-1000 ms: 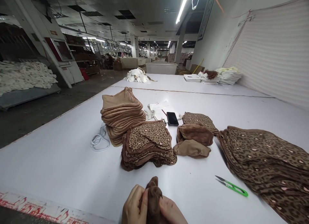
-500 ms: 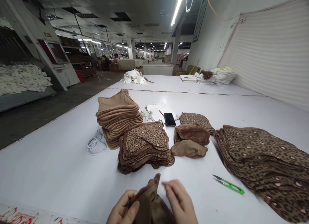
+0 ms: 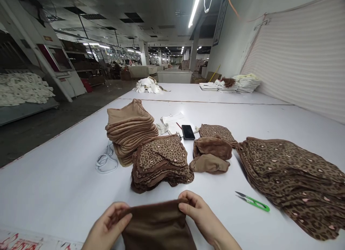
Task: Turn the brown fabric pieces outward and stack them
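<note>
A dark brown fabric piece [image 3: 157, 225] is stretched between my two hands at the near side of the table, its lower part cut off by the frame. My left hand [image 3: 110, 223] pinches its upper left corner. At the upper right corner my right hand [image 3: 198, 214] grips the edge between thumb and fingers. Just beyond lies a stack of leopard-print fabric pieces [image 3: 163, 156]. Behind that, to the left, rises a taller stack of tan fabric pieces [image 3: 130, 124]. Green thread snips [image 3: 253, 201] lie to the right of my right hand.
A large leopard-print pile [image 3: 291, 174] covers the right side. Rolled brown pieces [image 3: 211, 154], a smaller leopard-print stack [image 3: 218, 133], a phone [image 3: 188, 132] and papers [image 3: 175, 120] sit mid-table. A white cord [image 3: 106, 162] lies left. White cloth [image 3: 148, 85] is farther back.
The brown piece has gone from bunched in my left hand to spread flat. My right hand, apart from the cloth's edge before, has taken hold of its right corner. My left hand moved left.
</note>
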The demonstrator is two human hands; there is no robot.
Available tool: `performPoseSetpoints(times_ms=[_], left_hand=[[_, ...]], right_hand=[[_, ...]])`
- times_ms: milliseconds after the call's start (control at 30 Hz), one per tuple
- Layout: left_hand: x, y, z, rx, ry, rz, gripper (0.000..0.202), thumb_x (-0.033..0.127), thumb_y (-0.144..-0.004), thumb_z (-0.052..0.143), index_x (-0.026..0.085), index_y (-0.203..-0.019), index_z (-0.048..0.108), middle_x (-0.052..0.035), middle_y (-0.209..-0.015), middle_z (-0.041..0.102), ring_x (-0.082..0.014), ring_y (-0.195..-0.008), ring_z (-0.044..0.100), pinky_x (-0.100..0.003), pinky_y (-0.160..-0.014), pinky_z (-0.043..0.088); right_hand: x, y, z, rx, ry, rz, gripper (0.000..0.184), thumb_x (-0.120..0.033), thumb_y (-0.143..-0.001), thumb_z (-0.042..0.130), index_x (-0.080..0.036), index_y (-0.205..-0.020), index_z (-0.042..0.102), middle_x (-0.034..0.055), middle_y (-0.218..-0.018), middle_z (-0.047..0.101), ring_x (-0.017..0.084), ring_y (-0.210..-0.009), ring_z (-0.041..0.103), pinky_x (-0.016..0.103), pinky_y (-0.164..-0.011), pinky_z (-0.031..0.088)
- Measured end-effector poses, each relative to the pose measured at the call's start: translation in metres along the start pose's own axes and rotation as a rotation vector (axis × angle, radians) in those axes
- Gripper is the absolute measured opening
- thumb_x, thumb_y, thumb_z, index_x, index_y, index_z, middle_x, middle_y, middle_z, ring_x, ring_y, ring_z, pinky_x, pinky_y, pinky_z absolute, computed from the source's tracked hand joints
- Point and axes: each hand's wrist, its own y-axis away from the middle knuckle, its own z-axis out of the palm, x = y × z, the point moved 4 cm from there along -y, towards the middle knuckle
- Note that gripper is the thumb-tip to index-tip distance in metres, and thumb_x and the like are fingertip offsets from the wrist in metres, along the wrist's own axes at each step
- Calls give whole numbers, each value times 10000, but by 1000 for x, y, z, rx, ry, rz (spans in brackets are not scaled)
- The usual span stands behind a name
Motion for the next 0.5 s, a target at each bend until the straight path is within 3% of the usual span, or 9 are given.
performPoseSetpoints(times_ms=[67,100,200,267,333,433,500], left_hand=[[1,-5,-12,90,-125,52,371,523,-608,818,202,-661,641,54,-612,586,-132,-636,535,-179,-588,436],[0,-7,-12,74,-169,60,377,543,-658,773,198,-633,621,59,-579,557,-123,-592,506,-177,-552,422],[2,-10,-3,-52,-329,106,332,527,-810,615,203,-749,659,16,-665,650,-184,-685,615,-231,-630,501],[5,-16,3,-27,-489,195,279,470,-842,578,207,-855,669,-22,-776,708,-233,-793,670,-289,-713,536],[5,-22,9,68,-614,276,279,428,-856,550,191,-950,664,-70,-884,717,-263,-845,679,-352,-765,544],[-5,-21,22,155,-687,374,418,399,-879,500,130,-1182,601,-181,-1246,612,-324,-1152,584,-471,-980,453],[-16,-12,36,133,-789,556,437,335,-905,485,141,-1293,543,-167,-1432,495,-294,-1340,439,-439,-1093,348]], right_hand=[[-2,5,-6,102,146,-56,292,-432,-778,677,-194,-692,531,-36,-668,492,143,-672,459,249,-623,351],[-3,6,-9,157,222,-82,333,-454,-810,641,-199,-648,499,-38,-642,465,143,-651,436,253,-602,336],[-2,-2,-10,282,428,-158,413,-473,-875,552,-213,-574,440,-32,-597,446,154,-617,425,272,-583,332],[0,-13,-10,311,535,-222,323,-400,-874,564,-210,-615,520,-4,-654,542,181,-671,505,291,-634,396],[1,-22,-10,323,612,-293,140,-295,-866,546,-195,-856,643,53,-861,652,230,-834,593,340,-752,469],[8,-20,-9,338,691,-392,404,-227,-888,467,-145,-1274,555,153,-1254,603,285,-1169,550,461,-992,436],[16,-8,-4,324,771,-463,443,-212,-924,429,-149,-1355,510,160,-1393,530,283,-1299,470,496,-1083,368]])
